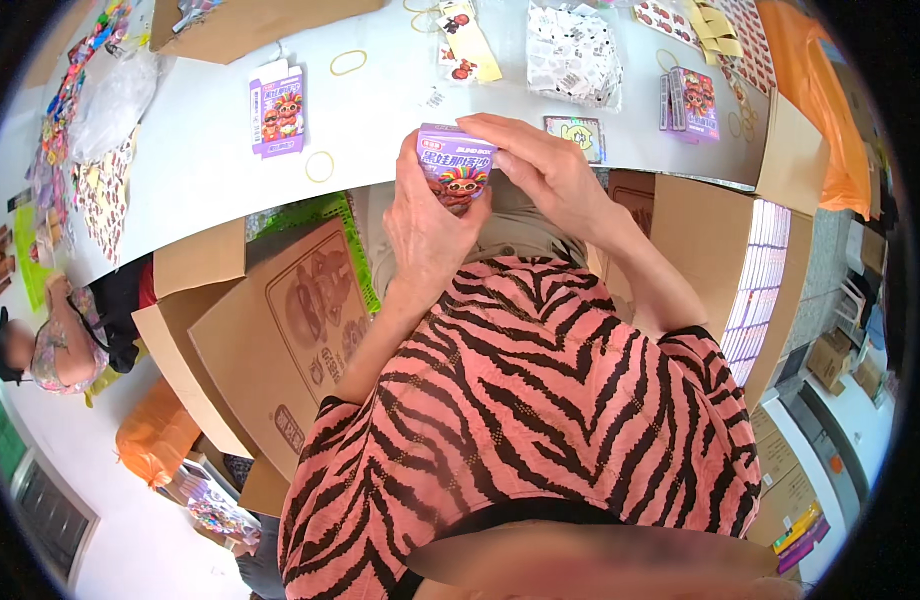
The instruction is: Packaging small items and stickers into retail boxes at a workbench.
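Note:
A small purple printed box [454, 172] is held up just over the table's near edge, its front panel facing me. Wrapped around its left side and lower part is my left hand [427, 215]. My right hand [550, 170] has its fingers on the box's top right corner, the thumb against the right side. On the white table [380, 110], a flattened purple carton [280, 110] with an upright flap lies to the left. To the right are a small card with a yellow figure [577, 137] and a few finished-looking purple boxes [695, 104].
A clear bag of small white slips [574, 55], sticker strips [465, 40] and rubber bands [348, 62] lie on the table. Open cardboard boxes stand below at left [270, 340] and right [695, 235], the right one holding stacked packs [760, 290]. Another person [70, 340] is at far left.

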### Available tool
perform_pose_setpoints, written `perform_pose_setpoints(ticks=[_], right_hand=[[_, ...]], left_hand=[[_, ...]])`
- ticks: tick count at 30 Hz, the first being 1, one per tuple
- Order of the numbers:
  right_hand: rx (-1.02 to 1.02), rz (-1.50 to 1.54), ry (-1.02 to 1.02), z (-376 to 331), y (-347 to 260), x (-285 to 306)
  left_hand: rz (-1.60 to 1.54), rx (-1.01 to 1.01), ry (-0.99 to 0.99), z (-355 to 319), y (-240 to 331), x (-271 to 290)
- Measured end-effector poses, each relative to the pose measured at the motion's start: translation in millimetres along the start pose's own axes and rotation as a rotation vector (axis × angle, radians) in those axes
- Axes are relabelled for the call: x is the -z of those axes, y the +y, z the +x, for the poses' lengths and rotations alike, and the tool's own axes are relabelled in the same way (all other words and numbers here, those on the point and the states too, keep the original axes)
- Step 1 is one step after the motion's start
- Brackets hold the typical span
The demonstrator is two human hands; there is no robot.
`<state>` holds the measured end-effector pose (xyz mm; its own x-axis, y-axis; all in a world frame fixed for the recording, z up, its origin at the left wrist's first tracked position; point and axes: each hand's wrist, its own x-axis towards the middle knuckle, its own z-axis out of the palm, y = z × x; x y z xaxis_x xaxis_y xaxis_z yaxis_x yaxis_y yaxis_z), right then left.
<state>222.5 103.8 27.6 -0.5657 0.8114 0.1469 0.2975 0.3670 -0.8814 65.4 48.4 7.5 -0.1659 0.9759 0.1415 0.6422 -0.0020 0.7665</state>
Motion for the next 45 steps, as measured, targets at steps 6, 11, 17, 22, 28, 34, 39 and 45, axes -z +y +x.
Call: perform_pose_setpoints(ticks=[6, 11, 17, 22, 28, 34, 39, 45], right_hand=[[-0.124, 0.054, 0.020, 1, -3, 9], [-0.104, 0.059, 0.106, -1, -3, -1], [-0.096, 0.077, 0.206, -3, -6, -12], [-0.057, 0.021, 0.210, -3, -1, -14], [-0.298, 0.341, 0.057, -6, 9, 3], [-0.310, 0.473, -0.030, -10, 13, 17], [-0.333, 0.438, 0.027, -16, 15, 9], [0.162, -0.266, 0.102, -20, 18, 9]], left_hand=[[0.019, -0.008, 0.006, 1, 4, 2], [-0.004, 0.016, -0.003, 9, 3, 3], [-0.065, 0.063, -0.040, 11, 11, 7], [-0.118, 0.169, -0.094, 10, 17, 11], [-0.143, 0.052, -0.134, 3, 12, 13], [-0.660, 0.160, -0.291, 12, -2, 14], [-0.767, 0.216, -0.281, 12, -8, 8], [-0.967, 0.581, -0.205, 16, -22, 8]])
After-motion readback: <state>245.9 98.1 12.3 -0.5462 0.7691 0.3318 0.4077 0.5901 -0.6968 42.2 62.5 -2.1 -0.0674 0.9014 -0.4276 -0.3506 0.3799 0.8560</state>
